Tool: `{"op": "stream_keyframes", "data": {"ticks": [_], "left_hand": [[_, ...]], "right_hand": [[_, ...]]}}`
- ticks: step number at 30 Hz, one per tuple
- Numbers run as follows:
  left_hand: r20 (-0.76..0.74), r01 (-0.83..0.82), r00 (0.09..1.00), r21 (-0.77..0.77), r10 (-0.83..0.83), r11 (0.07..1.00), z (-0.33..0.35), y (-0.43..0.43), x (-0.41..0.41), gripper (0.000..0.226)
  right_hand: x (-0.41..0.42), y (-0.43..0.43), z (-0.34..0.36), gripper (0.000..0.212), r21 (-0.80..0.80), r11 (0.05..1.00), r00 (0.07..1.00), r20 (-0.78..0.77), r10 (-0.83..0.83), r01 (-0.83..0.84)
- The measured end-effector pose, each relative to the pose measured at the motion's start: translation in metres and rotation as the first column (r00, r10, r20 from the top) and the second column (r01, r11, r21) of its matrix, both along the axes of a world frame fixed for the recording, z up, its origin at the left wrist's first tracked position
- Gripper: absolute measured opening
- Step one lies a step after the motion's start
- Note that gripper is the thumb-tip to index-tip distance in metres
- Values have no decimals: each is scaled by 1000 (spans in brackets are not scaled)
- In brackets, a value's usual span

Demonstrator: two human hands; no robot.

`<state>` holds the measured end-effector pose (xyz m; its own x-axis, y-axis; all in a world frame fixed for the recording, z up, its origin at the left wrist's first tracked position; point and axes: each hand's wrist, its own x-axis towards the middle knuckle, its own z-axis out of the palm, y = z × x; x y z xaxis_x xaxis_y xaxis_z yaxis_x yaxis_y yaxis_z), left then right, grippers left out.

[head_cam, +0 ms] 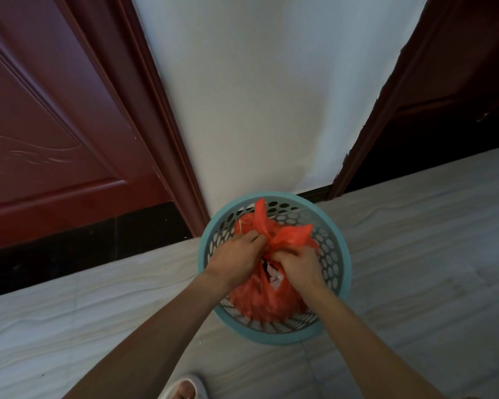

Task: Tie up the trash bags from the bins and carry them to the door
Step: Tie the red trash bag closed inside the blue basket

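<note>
View: head camera, looking down at both hands and the floor.
Bag: red bag (260, 300) made of thin plastic. It sits inside the bin and fills most of it.
Bag top: bunched tight in the middle. Two loose red flaps (288, 236) stick out, one going up and one going to the right.
Bag gap: a small slit between the hands shows something white (275, 279) inside.
Bin: blue bin (274, 338), round, with lots of holes in its sides. It stands on the floor, right up against the wall.
Left hand: the left hand (234, 254) pinches the bunched plastic from the left side, with its fingers curled in on it.
Right hand: the right hand (297, 266) grips the bunched plastic from the right side, just under the right flap. Its fingers are curled tight.
Hands together: very close, almost touching at the bunch.
Wall: white wall (257, 96) behind the bin.
Door: dark red door (55, 125) left of the wall, with a black strip (84, 240) along the bottom.
Other side: a dark red door frame (444, 96) right of the wall.
Floor: pale tiles (415, 254) with wavy grey lines.
Foot: a foot in a pale slipper (185, 390) at the bottom edge.
</note>
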<state>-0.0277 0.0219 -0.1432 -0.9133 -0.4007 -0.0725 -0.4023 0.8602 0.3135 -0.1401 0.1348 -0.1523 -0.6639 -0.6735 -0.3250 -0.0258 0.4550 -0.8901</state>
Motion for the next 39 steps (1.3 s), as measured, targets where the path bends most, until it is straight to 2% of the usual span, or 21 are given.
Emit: {"op": "stream_keyframes", "data": {"ticks": [2,5,7,10,13,15,17,20,22,25,27,29,32,34,36,39], "left_hand": [[33,-2,999,-27,3,1000,3,1,-4,28],[30,-4,1000,-33,5,999,5,4,-8,26],[15,2,1000,-13,-2,1000,6,3,-7,28],[38,17,999,-50,-15,999,7,1,-5,30],[23,28,999,-41,-27,999,4,2,-6,28],[-22,-11,1000,62,13,998,2,-1,-4,27],[-18,-53,998,179,57,982,0,-7,1,25],[18,-86,996,240,84,967,2,-13,3,21],[21,-96,995,265,94,960,7,-15,-3,20],[45,-129,992,399,121,908,15,-20,-10,20],[82,-149,989,461,126,875,15,-26,-13,18],[152,-180,981,480,121,859,16,-31,-15,13],[162,-208,977,547,141,811,19,-33,-18,10],[153,-212,977,570,151,794,18,-30,-19,7],[139,-222,975,584,173,781,13,-28,-19,7],[117,-245,968,622,221,744,7,-26,-18,10]], "right_hand": [[2,0,3,21,-21,1000,986,167,11,-8],[-1,-3,2,34,-7,996,983,163,-87,90],[-3,-7,4,30,8,988,962,224,-153,155],[-3,-12,9,28,35,993,951,285,-122,117],[-5,-14,8,11,18,984,912,374,-169,175],[-10,-14,8,8,29,977,866,459,-201,212],[-18,-13,6,20,15,976,806,561,-188,217],[-26,-12,4,38,5,986,741,659,-127,164],[-29,-12,0,41,5,994,726,683,-82,107],[-36,-9,-2,52,-51,999,738,674,34,0],[-40,-4,0,57,-119,989,758,636,147,-91],[-43,0,4,45,-161,972,808,542,232,-171],[-46,4,8,18,-138,932,920,166,354,-334],[-48,5,7,12,-88,908,911,-80,404,-410],[-47,4,4,13,9,900,862,-284,420,-436],[-38,-1,5,20,61,933,849,-398,347,-353]]}}
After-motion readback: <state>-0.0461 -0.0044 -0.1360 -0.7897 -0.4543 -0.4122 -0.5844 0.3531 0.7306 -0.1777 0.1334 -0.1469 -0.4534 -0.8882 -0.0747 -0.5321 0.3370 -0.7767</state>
